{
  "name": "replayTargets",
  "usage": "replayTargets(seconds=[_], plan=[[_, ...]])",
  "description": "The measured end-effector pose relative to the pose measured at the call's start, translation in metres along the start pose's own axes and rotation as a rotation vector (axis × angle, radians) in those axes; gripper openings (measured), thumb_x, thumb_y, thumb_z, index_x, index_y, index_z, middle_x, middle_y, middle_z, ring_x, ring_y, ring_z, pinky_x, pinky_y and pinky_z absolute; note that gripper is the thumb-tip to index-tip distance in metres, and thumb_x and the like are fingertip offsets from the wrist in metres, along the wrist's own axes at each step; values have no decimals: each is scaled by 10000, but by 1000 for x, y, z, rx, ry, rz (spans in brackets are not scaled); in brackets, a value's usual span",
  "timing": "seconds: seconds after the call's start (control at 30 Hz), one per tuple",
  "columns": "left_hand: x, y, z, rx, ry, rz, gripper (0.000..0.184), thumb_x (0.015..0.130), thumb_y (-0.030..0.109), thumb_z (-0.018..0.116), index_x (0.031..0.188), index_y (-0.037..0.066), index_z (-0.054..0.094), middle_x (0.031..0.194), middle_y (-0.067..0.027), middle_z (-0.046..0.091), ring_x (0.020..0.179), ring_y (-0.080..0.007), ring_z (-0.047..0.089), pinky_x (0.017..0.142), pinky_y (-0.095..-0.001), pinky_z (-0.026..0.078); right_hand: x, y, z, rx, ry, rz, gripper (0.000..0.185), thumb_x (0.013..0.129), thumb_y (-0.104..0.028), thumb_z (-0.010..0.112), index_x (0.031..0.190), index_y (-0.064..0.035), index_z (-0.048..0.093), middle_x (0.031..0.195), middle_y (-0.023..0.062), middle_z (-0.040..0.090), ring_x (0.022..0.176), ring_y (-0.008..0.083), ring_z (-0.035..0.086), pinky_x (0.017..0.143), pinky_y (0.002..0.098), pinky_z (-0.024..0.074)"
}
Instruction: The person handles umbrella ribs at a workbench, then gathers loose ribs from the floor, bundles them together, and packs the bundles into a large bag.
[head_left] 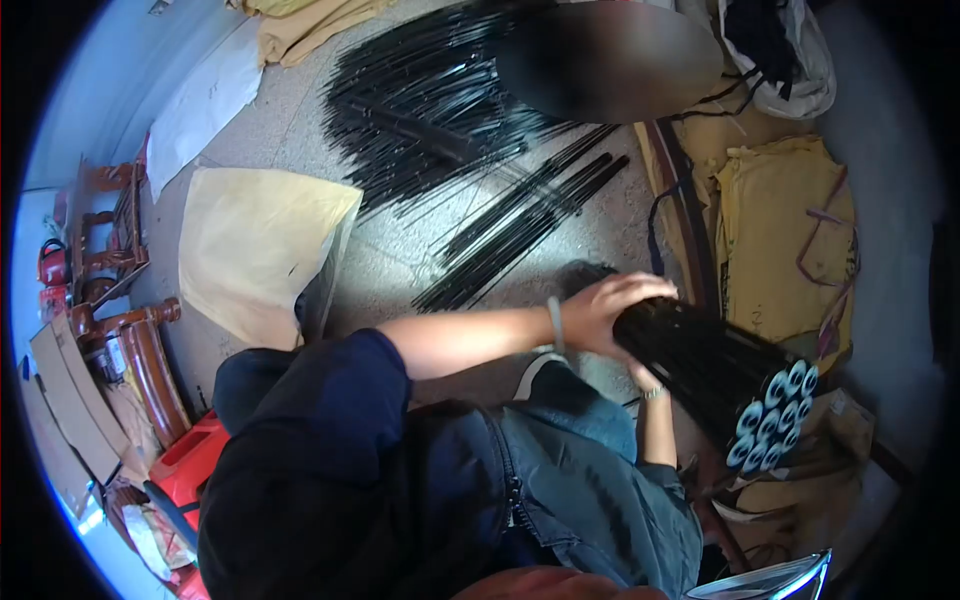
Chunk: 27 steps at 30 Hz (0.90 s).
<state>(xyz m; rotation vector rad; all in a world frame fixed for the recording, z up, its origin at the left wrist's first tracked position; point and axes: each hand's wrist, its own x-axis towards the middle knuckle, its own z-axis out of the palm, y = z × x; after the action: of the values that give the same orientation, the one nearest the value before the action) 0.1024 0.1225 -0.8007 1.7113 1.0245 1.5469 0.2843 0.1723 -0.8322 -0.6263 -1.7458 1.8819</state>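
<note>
A thick bundle of long black tubes [690, 355] is held at a slant on the right, its lower ends showing pale rings with dark centres. My left hand [605, 312], with a pale band at its wrist, is wrapped over the bundle's upper end. Below it, my right hand [645, 379] is against the underside, a watch on its wrist; the bundle hides most of its fingers. On the floor beyond lie a few loose black rods [525, 235] side by side. Farther back is a large pile of thin black rods [420, 120].
A tan sheet or sack [255, 245] lies to the left on the floor. Folded yellow sacking [785, 235] is at the right, beside a white bag [810, 65]. Carved wooden furniture [110, 235] and a red container [190, 455] are on the left. A blurred patch covers the upper centre.
</note>
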Motion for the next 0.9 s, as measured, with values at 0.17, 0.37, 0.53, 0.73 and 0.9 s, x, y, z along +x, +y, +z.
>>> replayTargets(seconds=[0.17, 0.37, 0.53, 0.73, 0.9], plan=[[21, 15, -10, 6, -189, 34, 989, 569, 359, 842, 1350, 32, 329, 1286, -167, 445, 1223, -352, 424, 1044, -483, 338, -8, 7, -3, -187, 112, 28, 609, 821, -299, 641, 1300, 7, 423, 1313, 158, 467, 1199, 271, 465, 1038, 403, 336], [22, 1, -8, -26, -142, -97, 842, 577, 296, 853, 1257, 40, 428, 1206, -151, 509, 1123, -336, 507, 959, -444, 435, -18, 20, -6, -419, 283, 45, 607, 812, -319, 644, 1278, 15, 442, 1281, 158, 489, 1180, 261, 480, 1030, 389, 343], [45, 4, 24, 46, -98, -151, 792, 544, 332, 860, 1173, 22, 492, 1091, -140, 585, 1002, -321, 589, 895, -400, 479, -26, 28, -11, -606, 421, 97, 608, 805, -335, 646, 1259, 22, 458, 1255, 159, 508, 1164, 253, 493, 1024, 377, 350], [92, -55, 55, 34, -105, -684, 998, 494, 469, 859, 1225, -36, 405, 1104, -247, 584, 1040, -373, 574, 908, -409, 456, 7, 24, -24, 19, 675, 213, 628, 713, -85, 741, 1261, 22, 453, 1190, 89, 553, 1069, 198, 538, 932, 344, 417], [77, -139, 77, 154, -281, -875, 1022, 638, 594, 734, 1329, -21, 301, 1245, -297, 463, 1165, -401, 477, 970, -414, 398, 21, 102, -41, 581, 841, 417, 554, 720, -28, 748, 1209, 43, 497, 1160, 78, 563, 1018, 194, 562, 855, 323, 451]])
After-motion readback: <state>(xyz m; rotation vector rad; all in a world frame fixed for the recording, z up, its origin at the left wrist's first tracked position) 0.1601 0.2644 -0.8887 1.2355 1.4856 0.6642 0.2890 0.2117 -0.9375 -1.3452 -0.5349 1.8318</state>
